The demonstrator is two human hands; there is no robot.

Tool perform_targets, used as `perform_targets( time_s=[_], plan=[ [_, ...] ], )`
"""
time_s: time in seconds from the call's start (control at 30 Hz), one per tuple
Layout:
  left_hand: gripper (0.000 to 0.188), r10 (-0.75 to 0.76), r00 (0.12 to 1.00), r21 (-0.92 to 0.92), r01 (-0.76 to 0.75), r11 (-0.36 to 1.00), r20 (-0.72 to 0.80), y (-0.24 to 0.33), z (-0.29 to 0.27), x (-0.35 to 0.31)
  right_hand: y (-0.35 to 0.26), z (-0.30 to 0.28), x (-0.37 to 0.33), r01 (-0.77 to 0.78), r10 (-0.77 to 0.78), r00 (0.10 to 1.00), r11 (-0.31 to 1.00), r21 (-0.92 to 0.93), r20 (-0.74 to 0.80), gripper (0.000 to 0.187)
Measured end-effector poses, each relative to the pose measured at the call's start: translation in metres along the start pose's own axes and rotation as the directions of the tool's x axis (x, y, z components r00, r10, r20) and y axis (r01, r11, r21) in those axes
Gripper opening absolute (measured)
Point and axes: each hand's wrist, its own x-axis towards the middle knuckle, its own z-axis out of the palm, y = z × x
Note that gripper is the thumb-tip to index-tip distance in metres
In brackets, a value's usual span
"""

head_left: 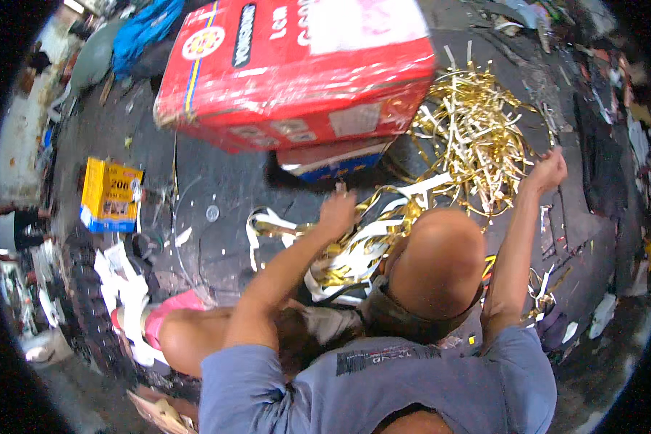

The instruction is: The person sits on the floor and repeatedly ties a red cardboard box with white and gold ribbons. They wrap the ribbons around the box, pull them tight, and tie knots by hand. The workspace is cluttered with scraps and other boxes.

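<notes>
My left hand (338,211) is closed at the near side of the red box, fingers pinched on something small and pale that I cannot make out. Loose loops of gold and white strips (365,249) lie just below it, in front of my knee. Off to the right, my right hand (550,171) is raised with its fingers pinched together; a thin strand seems to run up from the fingertips, too fine to name. Between the hands and farther away spreads a tangled heap of cut gold and white strips (481,130).
A large red taped carton (282,108) rests tilted on a smaller blue and white box (333,163). A yellow and blue carton (112,195) stands at left. White scraps (119,275) lie near my leg, and litter lines the dark floor's edges.
</notes>
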Motion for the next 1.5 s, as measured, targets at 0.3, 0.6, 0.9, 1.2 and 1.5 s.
perform_targets(
  time_s=[0.3, 0.6, 0.9, 1.2, 1.5],
  plan=[
    [0.017, 0.378, 0.879, -0.517, -0.188, 0.835, 0.290, 0.042, -0.073, 0.047, -0.085, -0.006, -0.183, 0.223, 0.010, -0.229, 0.974, 0.043, 0.973, 0.068],
    [0.038, 0.202, 0.955, 0.012, -0.209, 0.978, 0.216, 0.140, -0.370, 0.020, -0.087, 0.030, -0.236, -0.114, -0.116, -0.091, 0.988, 0.105, 0.989, 0.025],
    [0.020, 0.261, 0.854, 0.045, -0.270, 0.962, -0.450, 0.130, -0.455, -0.043, -0.029, -0.002, -0.244, 0.149, 0.286, -0.267, 0.956, -0.254, 0.920, 0.041],
    [0.014, 0.291, 0.813, -0.048, -0.363, 0.931, -0.505, 0.154, -0.461, -0.047, 0.016, 0.009, -0.229, 0.006, 0.332, 0.023, 0.943, -0.332, 0.943, 0.060],
    [0.019, 0.343, 0.718, -0.047, -0.463, 0.885, -0.606, 0.176, -0.478, -0.029, -0.264, 0.075, -0.227, 0.054, -0.421, -0.161, 0.899, 0.434, 0.893, 0.067]
  ],
)
